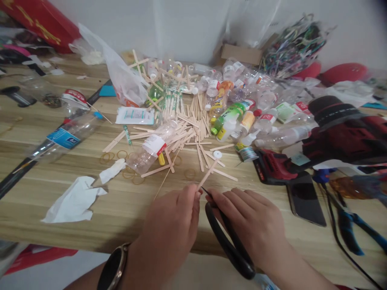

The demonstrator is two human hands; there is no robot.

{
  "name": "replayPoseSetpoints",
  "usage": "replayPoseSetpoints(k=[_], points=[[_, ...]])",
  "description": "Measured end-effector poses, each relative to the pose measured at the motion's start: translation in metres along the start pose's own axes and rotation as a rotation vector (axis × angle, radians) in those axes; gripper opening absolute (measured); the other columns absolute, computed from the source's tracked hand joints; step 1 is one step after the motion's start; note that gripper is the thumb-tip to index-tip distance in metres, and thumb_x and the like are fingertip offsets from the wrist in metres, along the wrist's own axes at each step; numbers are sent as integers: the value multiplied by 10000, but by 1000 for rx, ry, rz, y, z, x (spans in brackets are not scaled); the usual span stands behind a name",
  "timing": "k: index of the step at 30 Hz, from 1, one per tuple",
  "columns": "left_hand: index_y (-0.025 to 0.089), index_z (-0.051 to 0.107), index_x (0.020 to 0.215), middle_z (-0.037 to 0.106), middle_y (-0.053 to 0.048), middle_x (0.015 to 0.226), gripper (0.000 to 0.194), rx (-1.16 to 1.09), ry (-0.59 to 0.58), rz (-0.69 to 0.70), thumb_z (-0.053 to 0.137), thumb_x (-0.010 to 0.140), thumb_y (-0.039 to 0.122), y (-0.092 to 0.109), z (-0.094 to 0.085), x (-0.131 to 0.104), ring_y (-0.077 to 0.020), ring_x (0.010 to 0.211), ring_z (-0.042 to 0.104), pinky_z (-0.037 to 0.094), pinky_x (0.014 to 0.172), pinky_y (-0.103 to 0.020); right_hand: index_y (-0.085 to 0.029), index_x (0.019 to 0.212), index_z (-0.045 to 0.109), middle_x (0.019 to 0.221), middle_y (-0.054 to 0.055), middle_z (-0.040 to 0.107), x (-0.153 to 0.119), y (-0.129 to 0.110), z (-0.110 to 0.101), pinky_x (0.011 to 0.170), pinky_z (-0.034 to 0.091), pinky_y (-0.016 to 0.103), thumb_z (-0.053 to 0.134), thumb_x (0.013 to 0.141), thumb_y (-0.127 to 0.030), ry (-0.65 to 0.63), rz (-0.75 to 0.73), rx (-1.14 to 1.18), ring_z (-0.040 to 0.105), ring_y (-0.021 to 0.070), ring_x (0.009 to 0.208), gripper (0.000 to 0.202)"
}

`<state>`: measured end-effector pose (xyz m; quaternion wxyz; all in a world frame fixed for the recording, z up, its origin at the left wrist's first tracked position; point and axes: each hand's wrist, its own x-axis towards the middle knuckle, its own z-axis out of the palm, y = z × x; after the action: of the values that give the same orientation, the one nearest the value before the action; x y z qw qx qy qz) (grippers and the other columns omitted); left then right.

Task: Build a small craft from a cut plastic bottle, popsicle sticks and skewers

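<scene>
At the middle of the table's [121, 213] front edge, the L hand [173, 217] pinched 1 wooden stick [208, 173] by its lower end, thumb vs. forefinger; the R hand [250, 213] was wrapped round the black handles of 1 cutting tool [242, 262], prob. scissors, its dark tip close by the stick. The stick slanted up and away over the tabletop — prob. light, stiff, not slippery, apt to split if bent; best held flat-on near that lower end. Toward the front L corner lay 2 tissue pcs [74, 201]; toward the front R, 1 pr. pliers [349, 227], 1 phone [306, 199] and, just beyond, 1 power drill [347, 139]. Mid-table: loose sticks [183, 135], too heaped to count, w/ 1 white-and-red-labelled bottle [155, 145] on their L. Farther back, R of centre, a bottle pile [232, 114] — no exact count poss. — and 1 carton [240, 53] by the back edge.
</scene>
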<state>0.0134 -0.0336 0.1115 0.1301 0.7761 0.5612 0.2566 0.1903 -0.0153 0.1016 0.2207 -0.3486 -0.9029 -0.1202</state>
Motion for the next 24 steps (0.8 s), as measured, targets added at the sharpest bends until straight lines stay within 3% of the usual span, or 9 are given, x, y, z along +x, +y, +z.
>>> replayPoseSetpoints(k=[6, 14, 20, 24], points=[[202, 540, 823, 691, -28, 665, 266, 7, -24, 1, 324, 964, 139, 0, 0, -1, -180, 558, 647, 477, 504, -265, -100, 1024, 614, 683, 26, 670, -1, 1, -1, 550, 320, 318, 350, 1005, -134, -1, -4, -5, 551, 148, 566, 268], [201, 550, 841, 679, -16, 645, 298, 10, 43, 51, 290, 983, 166, -2, 3, -2, -180, 539, 648, 489, 484, -278, -90, 1042, 595, 685, 22, 656, -3, 1, -1, 537, 325, 321, 385, 978, -109, -6, -5, 1, 557, 153, 572, 221], [191, 553, 855, 686, -28, 665, 283, 43, 3, 57, 302, 978, 146, 1, 2, -4, -188, 561, 661, 513, 489, -287, -94, 1063, 594, 693, 28, 652, -4, 1, -5, 535, 347, 323, 368, 975, -107, -43, -8, -7, 553, 162, 581, 243], [176, 551, 891, 685, -31, 658, 261, 151, 50, 172, 308, 956, 108, -2, 5, -7, -180, 549, 653, 529, 509, -289, -101, 1039, 614, 680, 36, 646, -5, 3, -7, 517, 356, 323, 377, 984, -134, -58, -25, -9, 550, 170, 570, 246]])
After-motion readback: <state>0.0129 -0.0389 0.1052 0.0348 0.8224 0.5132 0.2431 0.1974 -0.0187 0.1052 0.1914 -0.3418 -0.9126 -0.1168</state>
